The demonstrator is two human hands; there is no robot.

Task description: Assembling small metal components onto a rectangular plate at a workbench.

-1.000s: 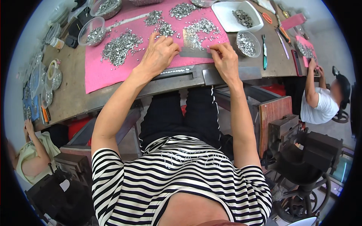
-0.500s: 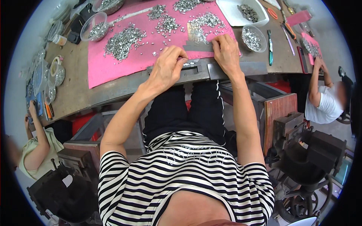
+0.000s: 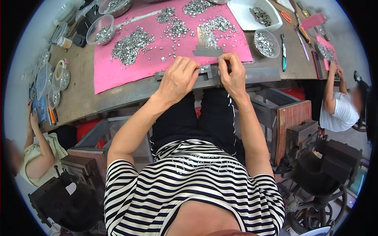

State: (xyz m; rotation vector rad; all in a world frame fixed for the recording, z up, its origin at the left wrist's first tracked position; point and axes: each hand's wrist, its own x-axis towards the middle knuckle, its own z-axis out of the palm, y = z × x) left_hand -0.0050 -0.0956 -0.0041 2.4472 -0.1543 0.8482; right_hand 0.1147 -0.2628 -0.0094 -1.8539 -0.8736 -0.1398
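At the bench's front edge, my left hand (image 3: pixel 179 78) is over a dark steel fixture (image 3: pixel 208 73), thumb and fingertips pinched together. A small bright bit of metal shows in the fixture beside those fingertips. My right hand (image 3: pixel 233 76) is raised just right of the fixture, thumb and forefinger closed in a pinch. Whatever either pinch holds is too small to make out. Under and beside the right hand is a flat steel plate (image 3: pixel 264 74). Beyond my hands, thin grey strips (image 3: pixel 206 52) lie on a pink mat (image 3: pixel 114 80) among small silvery metal pieces (image 3: pixel 132 45).
Clear tubs of metal pieces stand at the left (image 3: pixel 89 37) and right (image 3: pixel 277 51) of the mat, with a white tray (image 3: pixel 236 15) behind. A green-handled tool (image 3: pixel 284 53) lies at the right. People work at both sides (image 3: pixel 340 108), (image 3: pixel 43 157).
My right hand has drawn back off the grey strips toward me, its fingers now pinched near the fixture. My left hand has shifted slightly right and nearer, covering more of the fixture.
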